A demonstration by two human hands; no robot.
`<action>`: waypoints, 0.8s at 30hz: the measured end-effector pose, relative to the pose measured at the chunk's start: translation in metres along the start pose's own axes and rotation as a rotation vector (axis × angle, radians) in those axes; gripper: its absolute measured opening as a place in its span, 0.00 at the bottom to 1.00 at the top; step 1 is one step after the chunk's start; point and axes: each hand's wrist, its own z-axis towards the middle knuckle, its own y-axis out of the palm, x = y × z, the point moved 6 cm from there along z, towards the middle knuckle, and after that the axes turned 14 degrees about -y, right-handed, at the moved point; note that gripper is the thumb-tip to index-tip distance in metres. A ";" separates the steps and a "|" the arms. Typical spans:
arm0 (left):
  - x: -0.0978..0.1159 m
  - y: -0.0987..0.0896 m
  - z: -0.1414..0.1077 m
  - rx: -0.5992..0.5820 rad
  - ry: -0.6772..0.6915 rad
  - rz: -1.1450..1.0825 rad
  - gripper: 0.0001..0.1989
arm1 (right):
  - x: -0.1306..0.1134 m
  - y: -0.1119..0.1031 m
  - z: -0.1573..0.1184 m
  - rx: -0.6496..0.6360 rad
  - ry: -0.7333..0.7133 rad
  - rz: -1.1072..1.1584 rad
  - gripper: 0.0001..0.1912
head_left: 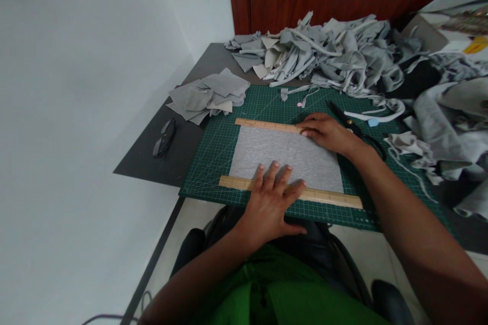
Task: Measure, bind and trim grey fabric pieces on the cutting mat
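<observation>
A piece of grey knit fabric (274, 150) lies flat on the green cutting mat (208, 162). One wooden ruler (263, 124) runs along its far edge, and a second wooden ruler (331, 197) crosses its near edge. My left hand (269, 200) is spread open, fingers flat over the near ruler and the fabric, thumb out to the right. With fingers and thumb closed about the right end of the far ruler, my right hand (324, 132) covers that end and the fabric's far right corner. Black scissors (348, 123) lie beside it, partly behind my wrist.
A stack of grey fabric pieces (213, 92) rests at the mat's far left corner, with eyeglasses (164, 138) nearer me. Heaped grey scraps (324, 51) fill the back. More cloth (450, 127) and a box (446, 35) stand right. Blue chalk (372, 122) lies near the scissors.
</observation>
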 end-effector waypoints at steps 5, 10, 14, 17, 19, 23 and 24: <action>0.000 -0.001 0.000 -0.004 -0.002 0.003 0.55 | 0.000 0.000 0.000 0.003 -0.008 0.005 0.16; 0.000 0.000 0.000 0.013 0.005 -0.001 0.55 | 0.002 0.000 -0.001 0.002 0.020 0.007 0.16; -0.001 0.003 0.002 0.014 -0.003 -0.005 0.56 | 0.000 -0.001 0.001 0.005 0.031 0.016 0.15; -0.001 0.003 0.003 0.020 -0.010 -0.014 0.56 | -0.001 -0.002 0.002 0.004 0.022 0.012 0.15; -0.001 0.003 0.003 0.020 -0.009 -0.018 0.55 | 0.000 -0.002 0.002 -0.009 0.017 0.006 0.16; -0.001 0.003 0.003 0.029 -0.007 -0.021 0.55 | 0.002 -0.002 0.002 -0.003 0.027 0.010 0.16; -0.001 0.003 0.003 0.031 -0.009 -0.022 0.55 | 0.002 -0.002 0.002 0.002 0.032 0.013 0.16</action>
